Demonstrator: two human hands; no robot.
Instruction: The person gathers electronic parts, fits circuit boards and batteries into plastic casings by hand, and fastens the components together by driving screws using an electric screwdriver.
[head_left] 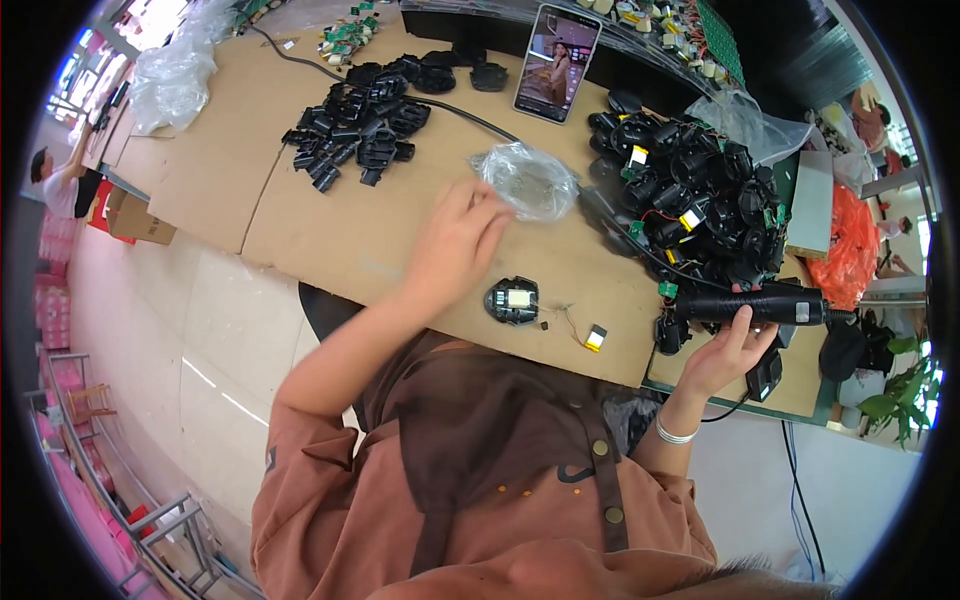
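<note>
My left hand [458,240] is at the near left edge of a clear plastic bag [530,182], which is opened out like a bowl. Thumb and fingertips are drawn together there; anything between them is too small to make out. Off to the right, the fingers of my right hand [735,350] wrap round a black corded electric screwdriver [755,305], held lying sideways. In front of me on the cardboard rests a black rounded housing [513,301] with a pale part inside. Thin wires run from it toward a small silver and yellow battery [596,337].
Black housings, wires and batteries form a big heap [690,190] at the right. Several black shells [365,115] lie at the far left of the cardboard [330,220]. A phone [557,63] stands upright at the back, near a black cable [465,115].
</note>
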